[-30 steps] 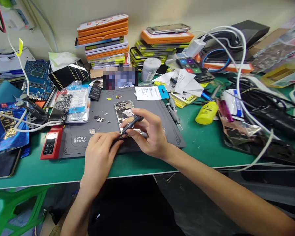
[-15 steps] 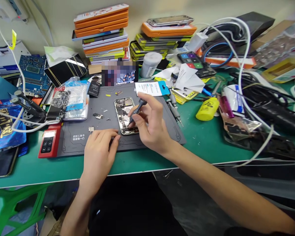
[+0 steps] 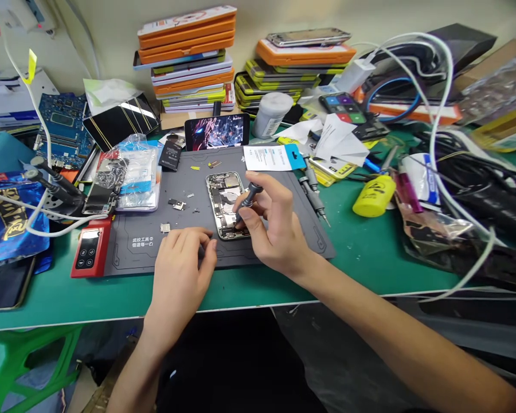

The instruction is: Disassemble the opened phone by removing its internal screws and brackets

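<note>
My right hand (image 3: 275, 223) pinches a dark screwdriver (image 3: 251, 195) between thumb and fingers, and holds it steeply over the lower end of an opened phone (image 3: 219, 201). The phone lies on a dark grey work mat (image 3: 155, 201), its inner parts bared; my right fingers cover its lower right side. Just left of the phone's bottom corner, my left hand (image 3: 183, 264) rests on the mat, fingers slightly bent and thumb apart, with nothing visible in it. Beyond the left hand lie a small metal part (image 3: 165, 228) and a small dark bracket-like part (image 3: 177, 204).
A propped phone (image 3: 217, 132) plays a picture at the mat's back edge, with a loose battery (image 3: 170, 155) beside it. Other screwdrivers (image 3: 313, 198) lie at the mat's right. A yellow bottle (image 3: 374, 195), white cables (image 3: 445, 74) and stacked orange boxes (image 3: 187, 43) surround the workspace.
The whole view has shifted, so everything sits a little farther right. My right hand still holds the screwdriver over the phone's lower end; my left hand rests in much the same place.
</note>
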A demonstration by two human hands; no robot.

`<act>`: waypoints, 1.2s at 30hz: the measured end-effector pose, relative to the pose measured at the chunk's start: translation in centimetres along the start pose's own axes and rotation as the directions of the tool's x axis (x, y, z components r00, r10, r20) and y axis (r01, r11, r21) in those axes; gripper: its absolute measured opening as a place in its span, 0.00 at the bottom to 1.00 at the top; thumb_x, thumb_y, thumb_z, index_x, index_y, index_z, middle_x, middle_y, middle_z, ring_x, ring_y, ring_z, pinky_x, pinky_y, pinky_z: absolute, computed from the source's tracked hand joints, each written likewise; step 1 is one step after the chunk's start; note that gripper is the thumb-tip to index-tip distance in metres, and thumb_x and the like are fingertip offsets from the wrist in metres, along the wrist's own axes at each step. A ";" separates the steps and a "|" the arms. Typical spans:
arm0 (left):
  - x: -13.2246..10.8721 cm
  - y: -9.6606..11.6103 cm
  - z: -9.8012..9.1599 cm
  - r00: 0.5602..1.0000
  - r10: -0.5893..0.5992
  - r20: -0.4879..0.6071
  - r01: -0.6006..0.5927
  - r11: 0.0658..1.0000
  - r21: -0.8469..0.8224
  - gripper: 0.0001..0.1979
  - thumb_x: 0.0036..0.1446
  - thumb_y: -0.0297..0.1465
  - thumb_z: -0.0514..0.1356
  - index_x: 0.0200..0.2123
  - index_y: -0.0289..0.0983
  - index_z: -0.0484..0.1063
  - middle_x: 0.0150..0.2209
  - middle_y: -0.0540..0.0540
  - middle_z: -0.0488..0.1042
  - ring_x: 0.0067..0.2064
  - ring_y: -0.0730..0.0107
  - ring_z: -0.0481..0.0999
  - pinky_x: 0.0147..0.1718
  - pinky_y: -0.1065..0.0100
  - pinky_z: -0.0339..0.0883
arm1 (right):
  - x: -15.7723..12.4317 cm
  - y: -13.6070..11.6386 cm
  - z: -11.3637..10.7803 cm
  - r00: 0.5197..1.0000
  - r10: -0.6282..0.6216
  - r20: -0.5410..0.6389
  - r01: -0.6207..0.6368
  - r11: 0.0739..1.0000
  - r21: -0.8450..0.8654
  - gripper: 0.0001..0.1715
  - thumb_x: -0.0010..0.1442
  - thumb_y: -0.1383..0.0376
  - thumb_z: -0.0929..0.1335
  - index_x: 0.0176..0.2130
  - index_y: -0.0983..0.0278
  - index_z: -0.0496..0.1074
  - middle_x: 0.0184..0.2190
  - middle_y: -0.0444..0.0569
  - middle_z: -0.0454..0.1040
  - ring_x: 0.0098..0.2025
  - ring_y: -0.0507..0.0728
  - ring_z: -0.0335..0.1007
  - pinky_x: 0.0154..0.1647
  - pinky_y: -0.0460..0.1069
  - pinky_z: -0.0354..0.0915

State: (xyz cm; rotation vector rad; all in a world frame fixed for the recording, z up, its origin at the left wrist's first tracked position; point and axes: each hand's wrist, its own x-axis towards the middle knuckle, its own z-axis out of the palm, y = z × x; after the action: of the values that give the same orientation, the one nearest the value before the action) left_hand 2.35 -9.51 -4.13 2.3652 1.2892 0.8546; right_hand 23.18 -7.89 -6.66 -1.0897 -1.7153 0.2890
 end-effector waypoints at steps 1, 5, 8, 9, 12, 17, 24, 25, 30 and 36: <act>0.0 0.0 0.0 1.000 0.000 0.001 0.000 1.000 0.000 0.06 0.76 0.29 0.57 0.42 0.42 0.67 0.48 0.49 0.82 0.50 0.60 0.77 0.51 0.56 0.69 | 0.0 0.0 0.0 1.000 -0.005 0.004 0.005 1.000 -0.004 0.33 0.77 0.63 0.62 0.74 0.47 0.50 0.57 0.53 0.75 0.36 0.58 0.77 0.31 0.57 0.83; 0.0 0.0 0.0 1.000 0.009 -0.003 -0.009 1.000 -0.001 0.06 0.76 0.28 0.58 0.42 0.41 0.66 0.48 0.49 0.81 0.50 0.60 0.77 0.51 0.56 0.68 | 0.0 0.0 0.0 1.000 -0.012 0.005 0.013 1.000 -0.003 0.34 0.77 0.64 0.62 0.75 0.47 0.50 0.54 0.52 0.77 0.33 0.56 0.76 0.30 0.56 0.82; 0.0 0.0 0.0 1.000 0.009 0.003 -0.009 1.000 -0.001 0.06 0.76 0.28 0.58 0.42 0.41 0.66 0.48 0.49 0.81 0.50 0.60 0.77 0.51 0.56 0.69 | 0.0 0.0 0.0 1.000 0.000 -0.010 0.000 1.000 -0.002 0.34 0.77 0.64 0.62 0.75 0.47 0.50 0.61 0.54 0.74 0.34 0.56 0.77 0.30 0.56 0.82; 0.0 0.0 0.1 1.000 0.006 0.007 -0.006 1.000 0.000 0.05 0.75 0.28 0.59 0.42 0.41 0.66 0.48 0.48 0.82 0.50 0.60 0.77 0.51 0.55 0.69 | 0.0 0.0 0.0 1.000 0.005 -0.015 -0.005 1.000 -0.003 0.34 0.77 0.64 0.62 0.75 0.47 0.50 0.62 0.54 0.74 0.35 0.57 0.77 0.31 0.57 0.83; 0.1 -0.1 0.1 1.000 0.001 0.008 -0.001 1.000 -0.002 0.06 0.75 0.28 0.59 0.42 0.42 0.66 0.49 0.48 0.81 0.50 0.60 0.77 0.50 0.55 0.69 | -0.1 0.0 0.0 1.000 0.000 -0.017 0.000 1.000 -0.010 0.35 0.77 0.65 0.62 0.75 0.47 0.50 0.62 0.54 0.74 0.34 0.56 0.78 0.31 0.56 0.83; 0.1 -0.1 0.1 1.000 0.010 0.003 -0.010 1.000 -0.004 0.06 0.75 0.28 0.59 0.42 0.42 0.66 0.49 0.48 0.81 0.50 0.59 0.77 0.50 0.56 0.69 | 0.1 -0.1 -0.4 0.994 -0.107 0.031 0.110 0.987 -0.113 0.36 0.76 0.69 0.63 0.75 0.51 0.50 0.64 0.55 0.75 0.36 0.56 0.82 0.34 0.54 0.83; 0.1 -0.1 0.0 1.000 0.013 0.014 -0.013 1.000 -0.003 0.05 0.75 0.28 0.59 0.43 0.42 0.66 0.48 0.48 0.81 0.51 0.59 0.76 0.51 0.56 0.68 | 0.5 -0.4 -0.9 0.968 -0.252 0.021 0.250 0.939 -0.235 0.37 0.72 0.66 0.71 0.71 0.50 0.56 0.55 0.47 0.83 0.29 0.52 0.81 0.27 0.48 0.78; 0.1 -0.1 -0.1 1.000 0.013 0.013 -0.013 1.000 -0.004 0.05 0.75 0.28 0.59 0.43 0.42 0.66 0.48 0.48 0.81 0.51 0.60 0.76 0.52 0.56 0.68 | 0.5 -0.4 -0.9 0.968 -0.249 0.025 0.248 0.940 -0.233 0.37 0.72 0.68 0.70 0.71 0.50 0.56 0.55 0.48 0.83 0.30 0.53 0.82 0.28 0.48 0.79; 0.1 -0.1 -0.1 1.000 0.012 0.014 -0.012 1.000 -0.001 0.05 0.75 0.28 0.59 0.43 0.42 0.66 0.48 0.48 0.80 0.51 0.60 0.76 0.52 0.56 0.68 | 0.1 -0.3 -0.8 0.965 -0.254 0.062 0.262 0.944 -0.202 0.41 0.71 0.71 0.66 0.74 0.53 0.49 0.60 0.54 0.80 0.37 0.57 0.86 0.36 0.52 0.83; 0.2 -0.1 -0.1 1.000 0.008 0.022 -0.008 1.000 0.007 0.05 0.75 0.28 0.58 0.43 0.42 0.66 0.49 0.47 0.80 0.51 0.60 0.76 0.52 0.56 0.68 | 0.0 -0.4 -0.7 0.975 -0.218 0.043 0.223 0.950 -0.219 0.40 0.71 0.72 0.67 0.73 0.51 0.51 0.59 0.51 0.80 0.33 0.55 0.84 0.33 0.51 0.83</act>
State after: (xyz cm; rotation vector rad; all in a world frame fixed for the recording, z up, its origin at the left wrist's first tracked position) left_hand 2.32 -9.33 -4.04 2.3799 1.2776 0.8253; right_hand 23.60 -8.29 -6.08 -1.0438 -1.9009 -0.0361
